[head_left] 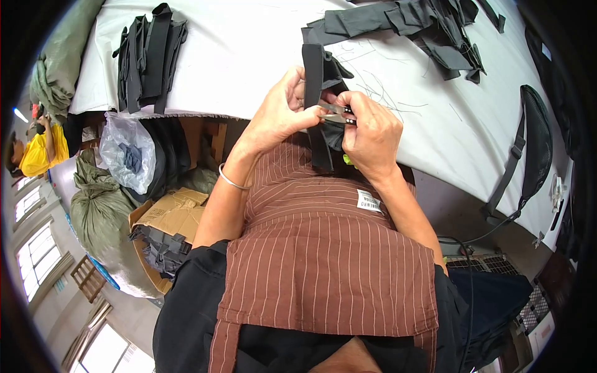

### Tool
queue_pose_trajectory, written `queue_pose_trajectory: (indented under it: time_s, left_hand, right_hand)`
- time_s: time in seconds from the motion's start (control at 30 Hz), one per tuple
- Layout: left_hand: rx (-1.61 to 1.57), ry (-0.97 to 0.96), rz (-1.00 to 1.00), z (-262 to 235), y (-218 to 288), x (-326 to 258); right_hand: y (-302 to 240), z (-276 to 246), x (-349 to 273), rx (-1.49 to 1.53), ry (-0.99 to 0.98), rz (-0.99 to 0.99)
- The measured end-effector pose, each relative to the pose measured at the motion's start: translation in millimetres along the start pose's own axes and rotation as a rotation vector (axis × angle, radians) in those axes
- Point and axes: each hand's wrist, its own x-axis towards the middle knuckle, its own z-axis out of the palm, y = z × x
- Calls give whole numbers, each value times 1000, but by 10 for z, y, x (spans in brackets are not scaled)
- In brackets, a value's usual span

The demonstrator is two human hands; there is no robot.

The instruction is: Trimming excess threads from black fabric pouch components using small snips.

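My left hand is closed on a long black fabric strip, which hangs down past the table's near edge over my apron. A second, folded part of black cloth shows just right of it. In my right hand is a pair of thread snips with dark handles. The snips' metal blades point left, close to my left thumb and the strip's edge. Whether the blades touch a thread is too small to tell.
A stack of black strips lies at the table's far left, and a looser pile at the far right, near scattered thread ends. A black strap piece rests at right. An open cardboard box and sacks stand at left.
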Motion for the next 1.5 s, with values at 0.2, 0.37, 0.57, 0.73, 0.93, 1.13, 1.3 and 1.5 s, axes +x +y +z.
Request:
queue_pose_trajectory:
  time_s: [0.2,0.37,0.57,0.73,0.93,1.13,1.3,1.5]
  left_hand:
    - [49,8,14,-27,-14,8]
    - [24,79,44,21,-32,-1]
    - [120,166,85,88,-16,-11]
    - [101,180,123,93,-76,-14]
    - [63,203,121,110,-83,-45]
    - [63,202,129,129,-85,-55]
    - [66,218,132,126,-130,-33]
    - [75,227,165,143,-76,-35]
  right_hand:
    - [-42,-102,-33,121,-97,165]
    - [-226,-477,8,135,-216,276]
    - [-255,-534,-75,-142,-256,57]
    - [-401,-453,-61,-379,-339,49]
    - [-463,-388,-59,-382,-230,-23]
    - [-446,-322,-40,-449,-226,-43]
    - [-474,-320,-15,-461,-332,43]
    - [-477,-323,17,-489,-351,37]
